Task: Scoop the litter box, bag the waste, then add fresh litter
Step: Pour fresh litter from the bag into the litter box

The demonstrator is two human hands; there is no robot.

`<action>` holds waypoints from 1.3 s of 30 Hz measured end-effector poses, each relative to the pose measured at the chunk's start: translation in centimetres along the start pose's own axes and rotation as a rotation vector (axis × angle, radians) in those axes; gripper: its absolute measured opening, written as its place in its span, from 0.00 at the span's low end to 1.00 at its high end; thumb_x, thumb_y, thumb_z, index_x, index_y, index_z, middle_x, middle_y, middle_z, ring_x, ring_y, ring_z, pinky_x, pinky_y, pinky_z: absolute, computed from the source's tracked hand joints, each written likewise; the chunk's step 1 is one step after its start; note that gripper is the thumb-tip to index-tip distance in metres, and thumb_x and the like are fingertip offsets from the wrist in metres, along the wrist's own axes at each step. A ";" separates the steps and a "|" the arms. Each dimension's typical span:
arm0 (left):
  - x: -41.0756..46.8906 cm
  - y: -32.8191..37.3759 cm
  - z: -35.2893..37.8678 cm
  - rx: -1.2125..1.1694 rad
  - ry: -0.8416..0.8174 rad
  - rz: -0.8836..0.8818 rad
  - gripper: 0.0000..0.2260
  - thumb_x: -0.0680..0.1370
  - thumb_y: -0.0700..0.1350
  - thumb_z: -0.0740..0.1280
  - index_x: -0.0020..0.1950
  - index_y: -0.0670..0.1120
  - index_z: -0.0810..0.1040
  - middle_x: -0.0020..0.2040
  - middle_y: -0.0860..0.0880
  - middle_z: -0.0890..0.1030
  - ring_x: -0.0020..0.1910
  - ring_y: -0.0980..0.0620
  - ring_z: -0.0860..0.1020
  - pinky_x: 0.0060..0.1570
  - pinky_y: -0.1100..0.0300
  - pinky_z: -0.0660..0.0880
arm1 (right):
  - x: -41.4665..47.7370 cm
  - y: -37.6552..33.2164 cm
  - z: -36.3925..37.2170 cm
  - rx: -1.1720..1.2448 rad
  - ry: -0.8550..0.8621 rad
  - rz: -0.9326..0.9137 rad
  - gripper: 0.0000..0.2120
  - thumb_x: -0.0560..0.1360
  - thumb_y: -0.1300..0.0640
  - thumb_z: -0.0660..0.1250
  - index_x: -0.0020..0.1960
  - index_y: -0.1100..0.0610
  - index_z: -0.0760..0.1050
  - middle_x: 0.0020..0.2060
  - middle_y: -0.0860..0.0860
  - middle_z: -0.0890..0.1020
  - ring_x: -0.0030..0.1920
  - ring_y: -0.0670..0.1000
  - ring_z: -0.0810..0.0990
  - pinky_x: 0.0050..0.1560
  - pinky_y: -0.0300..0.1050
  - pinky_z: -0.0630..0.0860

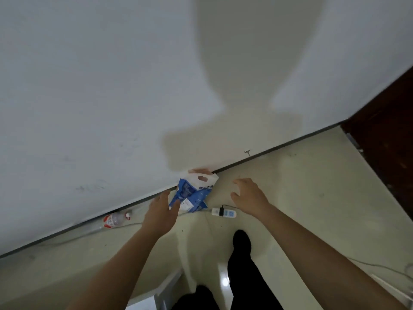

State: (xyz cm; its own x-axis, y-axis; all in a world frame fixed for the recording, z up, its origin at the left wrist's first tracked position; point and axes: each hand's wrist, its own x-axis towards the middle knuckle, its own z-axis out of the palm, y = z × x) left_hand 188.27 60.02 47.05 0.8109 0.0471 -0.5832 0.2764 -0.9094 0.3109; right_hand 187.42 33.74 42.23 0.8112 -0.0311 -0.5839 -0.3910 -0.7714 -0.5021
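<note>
From the head camera, the blue litter bag leans against the wall, handle end up, between both hands. The left hand is nearer, just beside its lower corner, fingers straight and empty. The right hand is loosely spread and holds nothing.

Light: dim, cool, from behind
Shadow: person's outline on wall
Glare: small spot on floor
Focus: soft throughout
Edges: wide-angle bending
</note>
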 end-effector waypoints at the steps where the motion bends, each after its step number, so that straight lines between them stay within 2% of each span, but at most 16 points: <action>1: 1.7 0.5 0.4 0.004 -0.023 0.004 0.24 0.82 0.54 0.59 0.76 0.47 0.61 0.72 0.45 0.69 0.67 0.45 0.71 0.66 0.51 0.67 | 1.9 0.2 0.3 0.021 -0.026 0.013 0.22 0.79 0.52 0.61 0.71 0.56 0.68 0.68 0.58 0.69 0.66 0.57 0.71 0.64 0.52 0.71; 6: 11.9 1.4 3.6 -0.043 -0.128 -0.011 0.19 0.82 0.51 0.60 0.72 0.49 0.67 0.64 0.47 0.76 0.60 0.46 0.76 0.57 0.54 0.72 | 9.6 2.2 3.6 0.153 -0.098 0.091 0.26 0.80 0.50 0.61 0.77 0.50 0.61 0.70 0.56 0.67 0.66 0.55 0.71 0.65 0.48 0.70; 12: 26.8 -1.5 13.2 -0.288 -0.172 -0.293 0.09 0.79 0.48 0.63 0.54 0.45 0.69 0.54 0.39 0.79 0.53 0.38 0.79 0.56 0.47 0.74 | 20.7 8.0 12.9 0.111 -0.130 0.125 0.28 0.81 0.52 0.61 0.78 0.49 0.57 0.71 0.57 0.65 0.67 0.56 0.71 0.66 0.48 0.69; 14: 31.3 -3.5 16.8 -0.351 -0.155 -0.354 0.18 0.78 0.52 0.65 0.55 0.38 0.71 0.56 0.35 0.79 0.54 0.36 0.79 0.55 0.43 0.76 | 24.9 9.4 16.2 0.102 -0.144 0.138 0.30 0.81 0.52 0.61 0.79 0.48 0.53 0.69 0.58 0.66 0.65 0.57 0.72 0.61 0.47 0.71; 16: 35.2 -5.0 19.8 -0.394 -0.106 -0.409 0.24 0.77 0.57 0.66 0.60 0.37 0.70 0.57 0.39 0.77 0.54 0.40 0.77 0.53 0.50 0.74 | 29.0 10.5 19.4 0.108 -0.141 0.138 0.33 0.80 0.53 0.62 0.80 0.47 0.50 0.67 0.59 0.67 0.61 0.57 0.74 0.55 0.47 0.73; 18: 39.1 -5.7 22.2 -0.476 -0.050 -0.476 0.36 0.74 0.64 0.68 0.69 0.38 0.66 0.61 0.40 0.75 0.57 0.42 0.76 0.57 0.50 0.74 | 32.8 11.2 22.1 0.123 -0.109 0.119 0.34 0.79 0.56 0.63 0.80 0.45 0.49 0.66 0.59 0.68 0.57 0.57 0.75 0.52 0.46 0.73; 21: 44.6 -7.3 25.2 -0.570 -0.012 -0.531 0.54 0.55 0.76 0.68 0.71 0.41 0.66 0.62 0.41 0.76 0.59 0.41 0.78 0.59 0.43 0.75 | 37.1 11.8 25.6 0.175 -0.103 0.094 0.33 0.80 0.56 0.60 0.80 0.43 0.48 0.74 0.58 0.60 0.63 0.58 0.73 0.55 0.45 0.71; 23: 46.6 -8.8 26.6 -0.601 -0.014 -0.555 0.45 0.59 0.68 0.71 0.68 0.42 0.70 0.53 0.42 0.80 0.49 0.45 0.81 0.53 0.50 0.78 | 38.5 12.1 27.3 0.172 -0.147 0.097 0.27 0.82 0.51 0.56 0.79 0.45 0.53 0.78 0.55 0.53 0.71 0.58 0.67 0.67 0.49 0.67; 24: 46.8 -9.3 27.0 -0.627 -0.021 -0.541 0.35 0.67 0.59 0.71 0.67 0.41 0.72 0.45 0.44 0.79 0.41 0.48 0.80 0.46 0.54 0.78 | 38.6 12.1 28.0 0.190 -0.151 0.106 0.22 0.83 0.49 0.54 0.76 0.48 0.62 0.76 0.56 0.59 0.68 0.57 0.69 0.67 0.49 0.67; 25: 46.4 -9.6 27.4 -0.631 -0.021 -0.522 0.26 0.73 0.51 0.69 0.67 0.40 0.72 0.41 0.47 0.76 0.36 0.50 0.77 0.41 0.56 0.79 | 38.3 12.0 28.5 0.238 -0.124 0.117 0.18 0.83 0.49 0.53 0.67 0.53 0.73 0.68 0.59 0.69 0.60 0.54 0.74 0.61 0.49 0.70; 27: 44.8 -10.8 27.7 -0.593 -0.007 -0.547 0.17 0.80 0.43 0.62 0.67 0.40 0.72 0.38 0.51 0.72 0.34 0.54 0.75 0.37 0.59 0.80 | 36.9 11.6 29.5 0.369 -0.058 0.186 0.21 0.83 0.49 0.53 0.48 0.61 0.78 0.44 0.61 0.78 0.42 0.54 0.76 0.46 0.47 0.71; 29: 42.3 -12.6 28.1 -0.535 -0.004 -0.548 0.10 0.83 0.45 0.59 0.59 0.41 0.74 0.38 0.51 0.71 0.38 0.54 0.75 0.40 0.62 0.79 | 34.9 11.1 30.4 0.397 -0.066 0.269 0.24 0.83 0.46 0.54 0.50 0.65 0.79 0.42 0.62 0.81 0.44 0.58 0.80 0.44 0.47 0.73; 31: 39.6 -14.5 28.1 -0.322 -0.021 -0.561 0.10 0.83 0.48 0.58 0.52 0.42 0.74 0.40 0.49 0.74 0.43 0.54 0.76 0.47 0.61 0.75 | 33.2 10.8 31.8 0.381 -0.049 0.322 0.19 0.80 0.44 0.62 0.51 0.60 0.78 0.42 0.56 0.82 0.45 0.56 0.81 0.40 0.43 0.73; 34: 37.6 -16.6 27.5 -0.446 0.134 -0.638 0.11 0.80 0.38 0.58 0.60 0.39 0.74 0.52 0.43 0.79 0.47 0.46 0.79 0.54 0.48 0.80 | 31.7 9.7 33.8 0.566 -0.112 0.450 0.19 0.74 0.48 0.72 0.58 0.53 0.69 0.44 0.50 0.78 0.40 0.48 0.78 0.35 0.41 0.76; 36: 37.1 -16.7 26.5 -0.376 0.183 -0.604 0.10 0.78 0.37 0.58 0.57 0.40 0.73 0.51 0.42 0.79 0.48 0.42 0.79 0.51 0.45 0.80 | 31.4 8.7 34.5 0.645 -0.245 0.511 0.22 0.75 0.49 0.70 0.63 0.54 0.66 0.46 0.50 0.75 0.44 0.50 0.79 0.36 0.45 0.81; 39: 36.4 -17.0 25.3 -0.325 0.211 -0.500 0.14 0.76 0.37 0.55 0.58 0.41 0.74 0.48 0.42 0.79 0.49 0.39 0.80 0.48 0.46 0.79 | 30.7 6.8 34.7 0.549 -0.402 0.458 0.18 0.79 0.42 0.59 0.59 0.56 0.71 0.47 0.55 0.80 0.47 0.54 0.82 0.40 0.48 0.83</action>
State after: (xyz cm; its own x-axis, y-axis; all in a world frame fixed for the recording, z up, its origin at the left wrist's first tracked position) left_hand 199.98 66.74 1.53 0.6181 0.5446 -0.5669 0.7641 -0.5855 0.2707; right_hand 194.63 49.60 -1.23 0.3424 0.0430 -0.9386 -0.8874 -0.3134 -0.3380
